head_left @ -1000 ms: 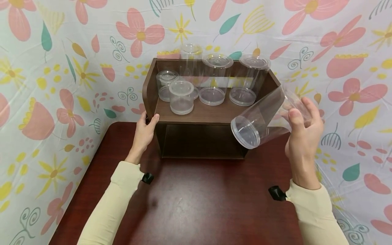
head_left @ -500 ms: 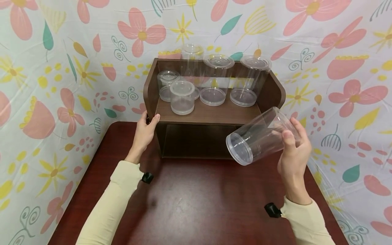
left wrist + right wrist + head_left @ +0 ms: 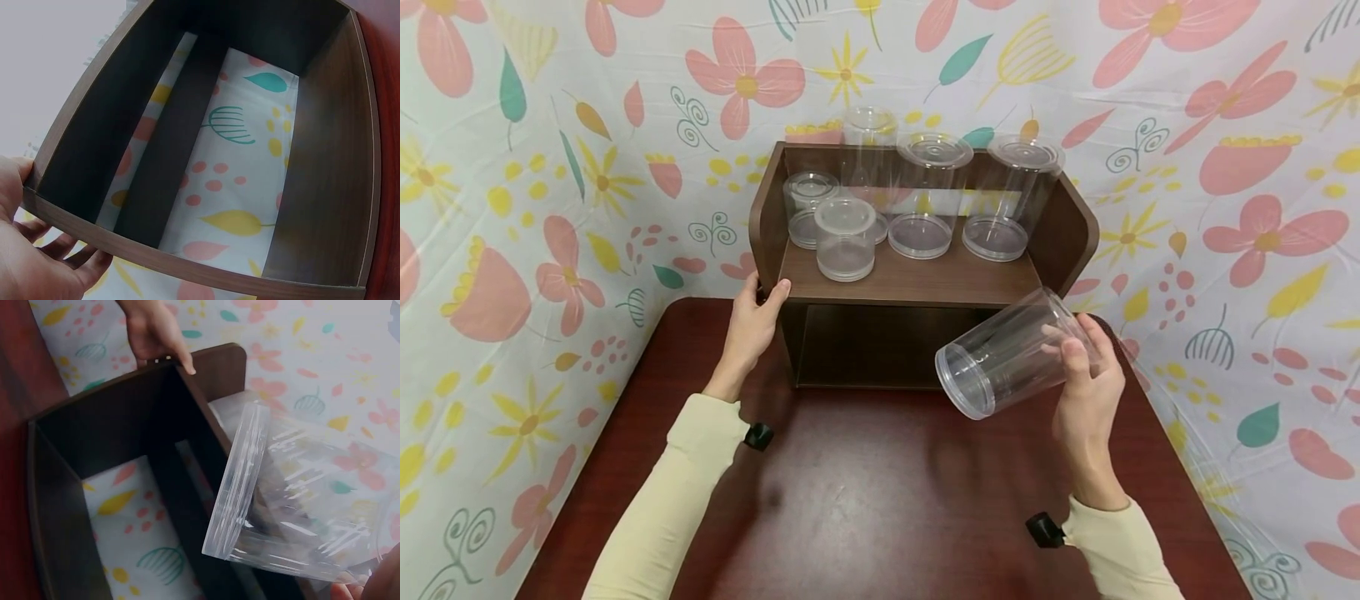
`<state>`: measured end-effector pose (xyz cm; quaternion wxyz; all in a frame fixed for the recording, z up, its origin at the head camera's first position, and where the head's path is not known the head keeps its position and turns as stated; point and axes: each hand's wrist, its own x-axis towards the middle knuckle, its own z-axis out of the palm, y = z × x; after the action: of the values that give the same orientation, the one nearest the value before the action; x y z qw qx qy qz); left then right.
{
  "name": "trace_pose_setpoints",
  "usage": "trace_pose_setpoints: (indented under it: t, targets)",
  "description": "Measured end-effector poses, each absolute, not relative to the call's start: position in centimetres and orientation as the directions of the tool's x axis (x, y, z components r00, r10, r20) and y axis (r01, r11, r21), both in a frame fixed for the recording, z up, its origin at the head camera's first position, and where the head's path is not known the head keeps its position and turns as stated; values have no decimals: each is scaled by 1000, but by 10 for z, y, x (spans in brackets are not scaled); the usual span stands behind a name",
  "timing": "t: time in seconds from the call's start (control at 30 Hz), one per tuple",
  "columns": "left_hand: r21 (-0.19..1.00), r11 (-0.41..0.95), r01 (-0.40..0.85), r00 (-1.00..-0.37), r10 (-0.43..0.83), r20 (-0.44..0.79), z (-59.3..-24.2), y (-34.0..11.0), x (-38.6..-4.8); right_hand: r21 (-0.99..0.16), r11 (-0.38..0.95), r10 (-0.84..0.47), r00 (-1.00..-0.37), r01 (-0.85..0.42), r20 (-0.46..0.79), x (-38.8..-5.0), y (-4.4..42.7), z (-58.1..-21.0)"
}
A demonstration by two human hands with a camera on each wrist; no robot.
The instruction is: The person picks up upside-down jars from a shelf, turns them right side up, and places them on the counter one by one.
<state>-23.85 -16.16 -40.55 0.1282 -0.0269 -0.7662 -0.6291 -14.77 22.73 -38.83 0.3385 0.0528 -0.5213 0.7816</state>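
Observation:
My right hand [image 3: 1092, 400] grips a clear plastic jar [image 3: 1000, 358] by one end. The jar is tilted, its ringed white-edged end pointing down and left, in front of the shelf's lower compartment. In the right wrist view the same jar [image 3: 300, 506] fills the right side, with only fingertips showing at the corner. At the left side of the dark brown two-tier shelf [image 3: 910, 287], my left hand [image 3: 751, 333] holds the edge, thumb on the front and fingers round the outside. The left wrist view shows those fingers curled round the shelf's side panel [image 3: 187, 265].
On the upper tier stand a short jar [image 3: 846, 250] in front, another short jar [image 3: 811, 208] behind it, and tall lidded jars [image 3: 928, 200] to the right. The shelf sits at the back of a reddish-brown table [image 3: 865, 492]. Flowered cloth [image 3: 625, 125] hangs around it.
My right hand has moved down and to the left with the jar, from beside the upper tier to in front of the lower compartment. The left hand stays on the shelf's side.

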Motion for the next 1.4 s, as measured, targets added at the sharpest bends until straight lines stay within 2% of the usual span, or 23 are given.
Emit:
trace_pose_setpoints:
  t: [0.27, 0.9, 1.1, 1.4]
  targets:
    - [957, 212, 195, -966, -124, 225, -404, -161, -238, -846, -169, 456, -801, -505, 388, -147, 215, -404]
    - [953, 241, 182, -969, -123, 216, -400, -160, -235, -909, -116, 421, -849, -401, 320, -146, 193, -442]
    - [952, 237, 195, -965, -128, 229, -404, -161, -238, -936, -63, 406, -866, -347, 294, -143, 189, -450]
    - [947, 235, 221, -962, -107, 251, -407, -163, -234, -937, -75, 392, -875, -340, 285, -142, 182, -455]
